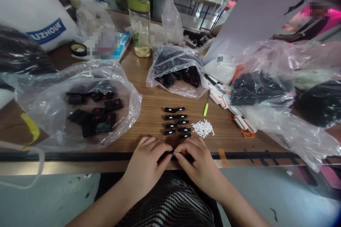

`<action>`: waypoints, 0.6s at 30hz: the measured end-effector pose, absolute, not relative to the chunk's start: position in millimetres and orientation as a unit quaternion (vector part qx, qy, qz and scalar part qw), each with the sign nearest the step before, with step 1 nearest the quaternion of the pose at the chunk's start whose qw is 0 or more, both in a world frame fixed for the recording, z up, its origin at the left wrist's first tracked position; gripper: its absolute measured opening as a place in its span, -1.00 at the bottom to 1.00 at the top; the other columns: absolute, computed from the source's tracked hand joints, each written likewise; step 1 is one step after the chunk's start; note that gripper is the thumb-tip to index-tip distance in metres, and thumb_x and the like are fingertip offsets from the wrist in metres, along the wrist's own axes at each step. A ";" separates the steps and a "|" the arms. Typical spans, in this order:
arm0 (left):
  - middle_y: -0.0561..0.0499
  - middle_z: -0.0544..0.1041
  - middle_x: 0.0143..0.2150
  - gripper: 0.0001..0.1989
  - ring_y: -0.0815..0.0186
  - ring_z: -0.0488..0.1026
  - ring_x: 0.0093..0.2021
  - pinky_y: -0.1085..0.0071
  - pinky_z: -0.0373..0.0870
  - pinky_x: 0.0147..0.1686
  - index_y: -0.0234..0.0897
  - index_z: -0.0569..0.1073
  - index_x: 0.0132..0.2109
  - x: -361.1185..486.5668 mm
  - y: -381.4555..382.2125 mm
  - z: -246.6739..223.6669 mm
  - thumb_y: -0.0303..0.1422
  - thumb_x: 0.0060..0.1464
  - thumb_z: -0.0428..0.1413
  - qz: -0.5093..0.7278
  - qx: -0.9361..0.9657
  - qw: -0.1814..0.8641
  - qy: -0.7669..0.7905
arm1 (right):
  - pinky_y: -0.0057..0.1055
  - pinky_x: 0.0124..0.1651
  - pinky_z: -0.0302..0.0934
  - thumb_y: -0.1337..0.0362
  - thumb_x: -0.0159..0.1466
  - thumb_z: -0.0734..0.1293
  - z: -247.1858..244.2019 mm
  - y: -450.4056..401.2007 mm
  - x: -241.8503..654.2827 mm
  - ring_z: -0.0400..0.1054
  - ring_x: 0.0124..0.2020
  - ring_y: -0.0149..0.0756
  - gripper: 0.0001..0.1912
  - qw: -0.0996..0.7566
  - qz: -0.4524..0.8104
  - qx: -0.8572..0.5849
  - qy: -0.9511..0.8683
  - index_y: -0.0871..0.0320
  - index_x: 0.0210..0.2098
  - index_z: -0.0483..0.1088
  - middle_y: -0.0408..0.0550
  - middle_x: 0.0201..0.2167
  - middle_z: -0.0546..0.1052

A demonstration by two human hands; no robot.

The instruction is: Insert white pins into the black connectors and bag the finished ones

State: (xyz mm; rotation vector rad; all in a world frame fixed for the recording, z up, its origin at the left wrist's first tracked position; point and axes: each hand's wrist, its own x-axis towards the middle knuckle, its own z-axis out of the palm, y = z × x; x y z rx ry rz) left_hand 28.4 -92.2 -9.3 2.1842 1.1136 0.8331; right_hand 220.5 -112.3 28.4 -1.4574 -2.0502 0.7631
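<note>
At the table's front edge, my left hand (149, 158) is closed on a small black plastic part (168, 153), mostly hidden by the fingers. My right hand (198, 159) meets it there, thumb and index finger pinched at the part's end; whatever tiny piece they hold is too small to make out. Just beyond my fingers, several black plastic parts (171, 117) with paired white dots lie in two columns. A pile of tiny white pegs (203, 128) sits to their right, with a thin screwdriver with a yellow-green handle (206, 109) behind it.
An open plastic bag (128, 95) of black parts lies on the left, another bag (174, 60) at the back centre. A lidded bottle (140, 30) and black tape roll (78, 49) stand behind. White-and-orange pieces (243, 124) and more bags are at right. Another person (314, 25) is far right.
</note>
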 end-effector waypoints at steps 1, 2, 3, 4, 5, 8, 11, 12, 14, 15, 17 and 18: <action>0.04 0.55 -0.28 -0.92 0.17 0.41 -0.24 0.16 0.24 -0.16 -0.20 0.46 -0.16 28.4 -92.5 -9.5 -0.47 0.21 0.15 0.308 0.811 0.274 0.415 | -0.26 -0.05 0.10 0.33 0.37 0.28 28.1 -111.0 218.7 0.32 -0.24 -0.31 -0.88 0.246 0.275 -0.536 -0.759 0.10 -0.33 0.37 -0.18 -0.35 0.49; 0.04 0.55 -0.28 -0.92 0.17 0.41 -0.24 0.16 0.24 -0.15 -0.20 0.46 -0.16 28.4 -92.7 -9.7 -0.47 0.21 0.15 0.306 0.811 0.275 0.416 | -0.25 -0.05 0.09 0.34 0.37 0.28 27.8 -109.9 217.9 0.32 -0.24 -0.31 -0.89 0.240 0.267 -0.536 -0.764 0.10 -0.32 0.37 -0.17 -0.35 0.49; 0.04 0.55 -0.28 -0.91 0.16 0.41 -0.23 0.15 0.24 -0.15 -0.20 0.47 -0.16 28.4 -92.8 -9.7 -0.47 0.20 0.16 0.305 0.810 0.276 0.418 | -0.25 -0.05 0.09 0.35 0.37 0.27 27.7 -109.0 217.7 0.32 -0.25 -0.31 -0.89 0.234 0.258 -0.536 -0.769 0.11 -0.32 0.37 -0.17 -0.34 0.49; 0.04 0.55 -0.29 -0.91 0.16 0.41 -0.23 0.15 0.24 -0.15 -0.19 0.47 -0.16 28.5 -92.8 -9.5 -0.47 0.20 0.16 0.304 0.810 0.276 0.419 | -0.25 -0.06 0.09 0.36 0.37 0.27 27.9 -108.4 217.5 0.32 -0.25 -0.31 -0.89 0.227 0.247 -0.534 -0.776 0.12 -0.32 0.37 -0.16 -0.34 0.49; 0.04 0.55 -0.29 -0.91 0.16 0.41 -0.23 0.15 0.24 -0.15 -0.19 0.47 -0.16 28.5 -92.8 -9.3 -0.48 0.20 0.16 0.303 0.810 0.277 0.420 | -0.25 -0.07 0.09 0.37 0.37 0.27 28.5 -108.1 217.0 0.31 -0.25 -0.30 -0.89 0.218 0.232 -0.532 -0.785 0.13 -0.32 0.37 -0.15 -0.34 0.49; 0.05 0.55 -0.28 -0.91 0.17 0.41 -0.23 0.15 0.25 -0.14 -0.20 0.47 -0.19 28.7 -92.4 -8.2 -0.48 0.18 0.17 0.295 0.809 0.278 0.425 | -0.24 -0.10 0.10 0.40 0.36 0.25 31.8 -108.4 213.2 0.30 -0.29 -0.27 -0.85 0.180 0.165 -0.523 -0.817 0.16 -0.35 0.40 -0.10 -0.39 0.48; 0.05 0.55 -0.27 -0.89 0.17 0.40 -0.23 0.14 0.25 -0.14 -0.21 0.47 -0.19 29.0 -91.8 -8.1 -0.50 0.15 0.19 0.286 0.809 0.277 0.432 | -0.19 -0.09 0.11 0.40 0.37 0.23 34.2 -110.1 209.1 0.30 -0.32 -0.22 -0.78 0.147 0.086 -0.498 -0.850 0.17 -0.37 0.45 -0.07 -0.44 0.48; 0.05 0.55 -0.27 -0.88 0.17 0.40 -0.22 0.14 0.26 -0.14 -0.21 0.47 -0.18 29.0 -91.7 -8.3 -0.51 0.15 0.19 0.285 0.809 0.277 0.432 | -0.17 -0.09 0.11 0.40 0.37 0.22 34.4 -110.9 208.6 0.31 -0.32 -0.21 -0.77 0.146 0.066 -0.489 -0.858 0.17 -0.36 0.47 -0.06 -0.45 0.48; 0.04 0.55 -0.27 -0.85 0.16 0.40 -0.22 0.14 0.26 -0.15 -0.21 0.47 -0.16 29.1 -91.7 -9.0 -0.52 0.14 0.18 0.286 0.810 0.276 0.431 | -0.16 -0.08 0.12 0.39 0.38 0.22 33.8 -112.5 209.4 0.32 -0.31 -0.20 -0.77 0.154 0.052 -0.478 -0.863 0.16 -0.30 0.50 -0.06 -0.44 0.51; 0.04 0.55 -0.27 -0.85 0.16 0.41 -0.22 0.13 0.26 -0.15 -0.21 0.47 -0.16 29.1 -91.8 -9.3 -0.52 0.14 0.18 0.289 0.810 0.274 0.430 | -0.16 -0.07 0.12 0.38 0.38 0.21 33.3 -113.3 210.6 0.33 -0.30 -0.20 -0.77 0.165 0.057 -0.479 -0.861 0.15 -0.27 0.51 -0.07 -0.43 0.52; 0.04 0.55 -0.28 -0.89 0.16 0.41 -0.23 0.13 0.26 -0.15 -0.21 0.46 -0.17 29.0 -92.0 -9.6 -0.50 0.16 0.17 0.294 0.811 0.270 0.428 | -0.15 -0.05 0.13 0.38 0.39 0.21 32.6 -114.2 214.2 0.34 -0.29 -0.22 -0.77 0.191 0.081 -0.487 -0.849 0.12 -0.22 0.52 -0.09 -0.40 0.55; 0.04 0.55 -0.28 -0.91 0.17 0.41 -0.24 0.13 0.26 -0.15 -0.21 0.46 -0.18 29.0 -92.0 -9.6 -0.48 0.18 0.17 0.296 0.811 0.268 0.427 | -0.15 -0.04 0.14 0.37 0.39 0.22 32.4 -114.6 216.2 0.35 -0.28 -0.22 -0.78 0.205 0.090 -0.492 -0.841 0.11 -0.18 0.52 -0.09 -0.38 0.56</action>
